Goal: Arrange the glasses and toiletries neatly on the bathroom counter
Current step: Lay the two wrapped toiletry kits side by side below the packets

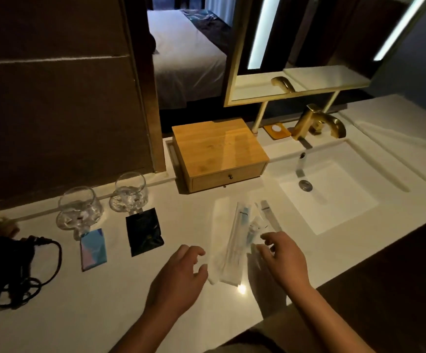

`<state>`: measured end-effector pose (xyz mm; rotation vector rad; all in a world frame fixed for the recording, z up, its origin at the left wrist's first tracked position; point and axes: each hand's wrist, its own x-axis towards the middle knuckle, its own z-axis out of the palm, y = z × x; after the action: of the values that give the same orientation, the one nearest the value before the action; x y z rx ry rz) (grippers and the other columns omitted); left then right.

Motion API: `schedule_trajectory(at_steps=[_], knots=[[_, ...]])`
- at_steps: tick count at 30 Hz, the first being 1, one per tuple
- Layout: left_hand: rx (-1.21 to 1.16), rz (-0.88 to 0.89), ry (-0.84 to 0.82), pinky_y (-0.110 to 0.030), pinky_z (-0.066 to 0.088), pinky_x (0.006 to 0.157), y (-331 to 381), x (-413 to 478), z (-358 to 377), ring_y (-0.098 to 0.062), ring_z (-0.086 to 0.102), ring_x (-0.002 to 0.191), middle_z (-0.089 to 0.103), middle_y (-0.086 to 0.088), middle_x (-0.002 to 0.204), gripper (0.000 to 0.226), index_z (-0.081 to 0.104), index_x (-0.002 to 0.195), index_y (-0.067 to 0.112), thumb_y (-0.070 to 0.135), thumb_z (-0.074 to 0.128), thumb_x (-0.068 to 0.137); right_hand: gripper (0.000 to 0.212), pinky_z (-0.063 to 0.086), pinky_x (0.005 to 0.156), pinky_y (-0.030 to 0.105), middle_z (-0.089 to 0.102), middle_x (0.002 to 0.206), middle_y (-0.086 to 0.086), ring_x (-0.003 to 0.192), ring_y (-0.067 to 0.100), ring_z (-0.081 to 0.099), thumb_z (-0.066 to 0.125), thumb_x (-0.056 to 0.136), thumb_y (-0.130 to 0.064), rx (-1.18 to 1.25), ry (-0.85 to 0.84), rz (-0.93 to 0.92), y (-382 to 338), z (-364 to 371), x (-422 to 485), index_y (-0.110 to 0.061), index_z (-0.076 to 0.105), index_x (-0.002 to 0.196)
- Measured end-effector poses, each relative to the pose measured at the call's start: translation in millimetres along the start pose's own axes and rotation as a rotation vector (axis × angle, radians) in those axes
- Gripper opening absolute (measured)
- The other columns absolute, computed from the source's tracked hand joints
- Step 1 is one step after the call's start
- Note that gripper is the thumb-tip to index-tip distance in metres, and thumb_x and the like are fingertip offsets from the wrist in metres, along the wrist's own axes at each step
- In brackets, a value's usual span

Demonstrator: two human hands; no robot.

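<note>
On the white bathroom counter (105, 314), the landmark is the lidded light wooden box with a small front drawer knob (219, 152), set at the back beside the white rectangular sink (334, 197); the brass-coloured tap (318, 123) stands behind that sink. In front of the box lies a loose bunch of clear-wrapped toiletry packets with blue print (239, 238), some overlapping, their exact contents too blurred to tell. To the left of the box, against the wall, stand two clear round-bowled glasses (130, 192), the farther-left one (79, 208) nearer the camera; a flat black sachet (143, 231) lies just in front of the first glass, a blue and pink patterned sachet (93, 249) in front of the second. Farther left still lies a black hair dryer with a coiled cord (8, 271). The left hand (178, 278) sits just left of the packets, fingers loosely curled and holding nothing, the thumb near the wrapper edge; the right hand (283, 258) is at the near end of the bunch, fingers spread and bent, the tips on or just above a wrapper, and I cannot tell whether they pinch it.
</note>
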<state>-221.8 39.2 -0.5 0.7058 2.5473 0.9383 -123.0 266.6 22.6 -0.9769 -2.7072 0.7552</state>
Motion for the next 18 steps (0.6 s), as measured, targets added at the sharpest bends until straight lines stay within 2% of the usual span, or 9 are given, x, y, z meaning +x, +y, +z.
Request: schedule_trajectory(at_steps=[3,6,9,12,14,16,18], knots=[[0.018,0.038,-0.059,-0.037,0.057,0.084,27,18,20,-0.005,0.058,0.105,0.053,0.017,0.117,0.033,0.048,0.118,0.043,0.052,0.045,0.087,0.029,0.055,0.080,0.036,0.064,0.112,-0.003,0.097,0.016,0.060,0.059,0.092,-0.034,-0.037,-0.008,0.041,27,-14,8,-0.024,0.065,0.118],[0.085,0.024,-0.046,-0.036,0.057,0.083,49,32,33,-0.009,0.057,0.108,0.052,0.011,0.120,0.045,0.047,0.127,0.037,0.058,0.047,0.087,0.031,0.055,0.077,0.036,0.062,0.112,-0.002,0.100,0.018,0.059,0.056,0.092,-0.038,-0.081,-0.004,0.046,48,-22,18,-0.024,0.064,0.119],[0.197,-0.019,-0.047,-0.030,0.053,0.075,70,40,43,-0.011,0.054,0.103,0.051,0.007,0.118,0.060,0.044,0.129,0.033,0.068,0.049,0.081,0.033,0.053,0.076,0.033,0.060,0.115,-0.002,0.103,0.019,0.057,0.058,0.091,-0.038,-0.119,-0.026,0.038,61,-26,28,-0.025,0.062,0.121],[0.357,-0.057,-0.067,-0.028,0.046,0.066,85,46,51,-0.013,0.052,0.097,0.051,0.003,0.111,0.067,0.047,0.120,0.028,0.075,0.053,0.073,0.035,0.053,0.077,0.034,0.060,0.115,-0.002,0.103,0.018,0.056,0.058,0.090,-0.039,-0.142,-0.055,0.025,66,-30,35,-0.026,0.060,0.123],[0.449,-0.075,-0.094,-0.030,0.046,0.067,89,49,56,-0.017,0.053,0.097,0.054,0.000,0.111,0.059,0.049,0.116,0.023,0.067,0.056,0.077,0.032,0.052,0.076,0.033,0.060,0.111,-0.003,0.099,0.017,0.055,0.056,0.092,-0.038,-0.130,-0.045,-0.020,63,-30,37,-0.025,0.062,0.121],[0.497,-0.084,-0.104,-0.032,0.049,0.069,89,51,59,-0.019,0.058,0.095,0.059,-0.002,0.110,0.042,0.051,0.114,0.020,0.051,0.055,0.085,0.030,0.051,0.077,0.032,0.061,0.108,-0.004,0.096,0.016,0.055,0.054,0.093,-0.036,-0.095,-0.068,-0.091,54,-25,38,-0.025,0.062,0.119],[0.436,-0.128,-0.097,-0.031,0.053,0.063,86,53,61,-0.020,0.064,0.086,0.065,-0.001,0.104,0.027,0.054,0.108,0.021,0.037,0.054,0.087,0.027,0.052,0.078,0.031,0.062,0.105,-0.005,0.095,0.014,0.056,0.053,0.093,-0.038,-0.060,-0.131,-0.135,41,-14,37,-0.027,0.062,0.115]])
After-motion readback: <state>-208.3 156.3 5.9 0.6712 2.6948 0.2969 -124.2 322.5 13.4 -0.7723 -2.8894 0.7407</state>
